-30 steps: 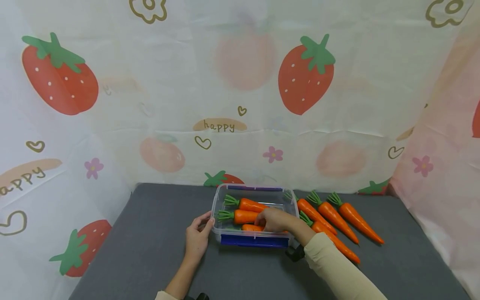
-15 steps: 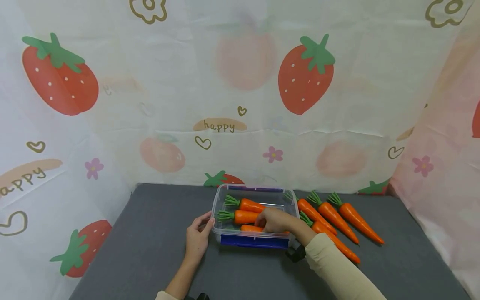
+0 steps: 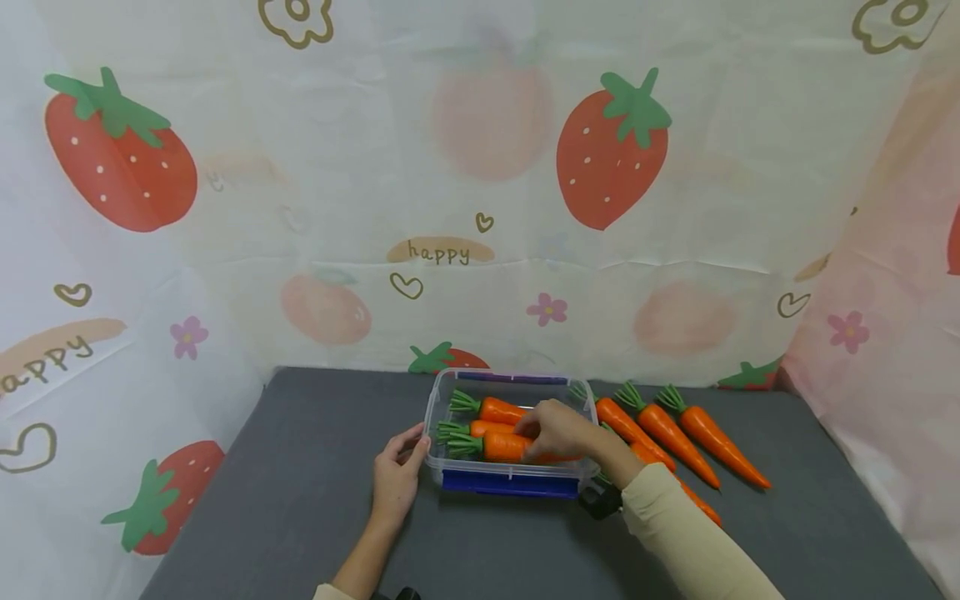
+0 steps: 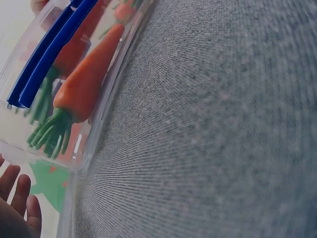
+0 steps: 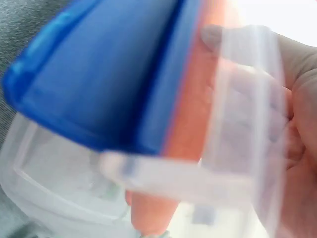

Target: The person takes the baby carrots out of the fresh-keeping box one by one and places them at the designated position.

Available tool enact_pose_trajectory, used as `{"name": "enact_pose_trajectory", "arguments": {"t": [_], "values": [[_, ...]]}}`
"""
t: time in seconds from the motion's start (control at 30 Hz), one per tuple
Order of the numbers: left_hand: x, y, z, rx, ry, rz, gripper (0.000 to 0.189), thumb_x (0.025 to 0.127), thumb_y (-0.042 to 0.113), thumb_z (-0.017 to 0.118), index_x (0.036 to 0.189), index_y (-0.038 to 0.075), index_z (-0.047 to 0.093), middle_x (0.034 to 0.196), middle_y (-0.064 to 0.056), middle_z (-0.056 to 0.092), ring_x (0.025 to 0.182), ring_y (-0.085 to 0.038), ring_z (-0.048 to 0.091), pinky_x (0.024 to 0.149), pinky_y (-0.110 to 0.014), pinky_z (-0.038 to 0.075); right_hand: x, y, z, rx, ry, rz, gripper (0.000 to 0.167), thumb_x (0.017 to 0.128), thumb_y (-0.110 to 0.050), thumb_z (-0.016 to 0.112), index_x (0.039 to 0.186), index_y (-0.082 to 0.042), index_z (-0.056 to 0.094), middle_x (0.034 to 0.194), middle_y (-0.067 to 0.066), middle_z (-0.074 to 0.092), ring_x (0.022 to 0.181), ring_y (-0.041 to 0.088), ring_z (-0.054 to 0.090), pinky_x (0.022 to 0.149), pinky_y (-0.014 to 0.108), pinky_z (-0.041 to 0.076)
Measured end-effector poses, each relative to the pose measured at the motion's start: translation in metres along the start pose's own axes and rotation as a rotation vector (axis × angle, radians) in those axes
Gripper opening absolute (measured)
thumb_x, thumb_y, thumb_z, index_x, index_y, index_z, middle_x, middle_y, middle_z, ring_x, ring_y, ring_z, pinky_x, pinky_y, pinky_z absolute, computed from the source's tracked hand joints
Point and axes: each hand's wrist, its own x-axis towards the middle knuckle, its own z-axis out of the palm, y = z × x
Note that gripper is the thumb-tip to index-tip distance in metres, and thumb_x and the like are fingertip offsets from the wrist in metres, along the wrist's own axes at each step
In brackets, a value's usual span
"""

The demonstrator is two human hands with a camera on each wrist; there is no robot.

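A clear plastic container (image 3: 428, 417) with blue latches (image 3: 510, 483) stands on the grey table, several carrots with green tops inside it. My right hand (image 3: 558, 432) reaches in from the right and pinches the nearest carrot (image 3: 501, 447) between thumb and fingers. Behind that carrot lie another carrot (image 3: 481, 428) and a back carrot (image 3: 501, 410). In the right wrist view, the thumb lies on the held carrot (image 5: 190, 114), seen past the blurred latch. My left hand (image 3: 396, 475) touches the container's left end; its fingers (image 4: 21, 194) look nearly straight in the left wrist view.
To the container's right several carrots lie slanted on the grey table (image 3: 315, 467), among them a far-right carrot (image 3: 720, 443) and a middle carrot (image 3: 678, 446). My right forearm (image 3: 697, 525) partly covers the nearest one. A strawberry-print cloth (image 3: 360, 167) stands behind.
My right hand has risen a little inside the container. The nearest carrot has come up and left with it, its green top now showing. The left hand has stayed put.
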Motion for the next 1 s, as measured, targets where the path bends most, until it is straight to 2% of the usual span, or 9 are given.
{"name": "enact_pose_trajectory", "arguments": {"t": [0.23, 0.43, 0.7, 0.8, 0.93, 1.0], "values": [[-0.002, 0.000, -0.001, -0.032, -0.013, -0.012, 0.028, 0.091, 0.015, 0.068, 0.117, 0.002, 0.070, 0.106, -0.018, 0.069, 0.087, 0.006, 0.058, 0.074, -0.013, 0.048, -0.006, -0.001, -0.013, 0.017, 0.073, 0.025, 0.037, 0.081, -0.020, 0.079, 0.114, -0.007, 0.071, 0.104, 0.004, 0.074, 0.091, 0.015, 0.066, 0.084, 0.033, 0.055], [-0.003, 0.005, -0.002, -0.026, -0.005, -0.018, 0.027, 0.091, 0.011, 0.067, 0.116, -0.001, 0.069, 0.106, -0.019, 0.068, 0.086, 0.007, 0.057, 0.072, -0.012, 0.047, -0.012, 0.000, -0.022, 0.045, 0.123, 0.021, 0.038, 0.082, -0.020, 0.078, 0.116, -0.005, 0.070, 0.106, 0.008, 0.073, 0.093, 0.020, 0.066, 0.083, 0.035, 0.055], [-0.012, 0.041, -0.008, -0.026, -0.014, -0.008, 0.026, 0.090, 0.003, 0.066, 0.113, -0.009, 0.067, 0.103, -0.025, 0.067, 0.083, 0.000, 0.059, 0.071, -0.012, 0.047, -0.022, -0.008, -0.033, 0.139, 0.202, 0.053, 0.039, 0.086, -0.023, 0.075, 0.121, -0.006, 0.067, 0.110, 0.009, 0.071, 0.099, 0.023, 0.067, 0.088, 0.039, 0.055], [-0.013, 0.046, -0.008, -0.022, -0.012, -0.016, 0.026, 0.090, 0.003, 0.066, 0.113, -0.009, 0.067, 0.103, -0.025, 0.067, 0.085, 0.001, 0.058, 0.072, -0.012, 0.046, -0.027, -0.010, -0.038, 0.184, 0.234, 0.063, 0.041, 0.087, -0.023, 0.074, 0.123, -0.005, 0.066, 0.113, 0.012, 0.070, 0.101, 0.025, 0.066, 0.090, 0.040, 0.054], [-0.013, 0.045, -0.009, -0.027, -0.020, -0.016, 0.027, 0.090, 0.004, 0.065, 0.114, -0.008, 0.067, 0.103, -0.025, 0.067, 0.085, 0.002, 0.058, 0.072, -0.012, 0.046, -0.033, -0.009, -0.043, 0.219, 0.284, 0.067, 0.045, 0.087, -0.024, 0.074, 0.126, -0.005, 0.063, 0.117, 0.014, 0.069, 0.104, 0.027, 0.066, 0.091, 0.041, 0.054], [-0.009, 0.031, -0.006, -0.032, -0.021, -0.014, 0.027, 0.091, 0.006, 0.066, 0.115, -0.006, 0.068, 0.104, -0.023, 0.068, 0.086, 0.004, 0.058, 0.073, -0.012, 0.047, -0.036, -0.006, -0.044, 0.240, 0.313, 0.063, 0.046, 0.087, -0.025, 0.074, 0.127, -0.005, 0.063, 0.118, 0.014, 0.068, 0.103, 0.027, 0.066, 0.090, 0.041, 0.055]]}}
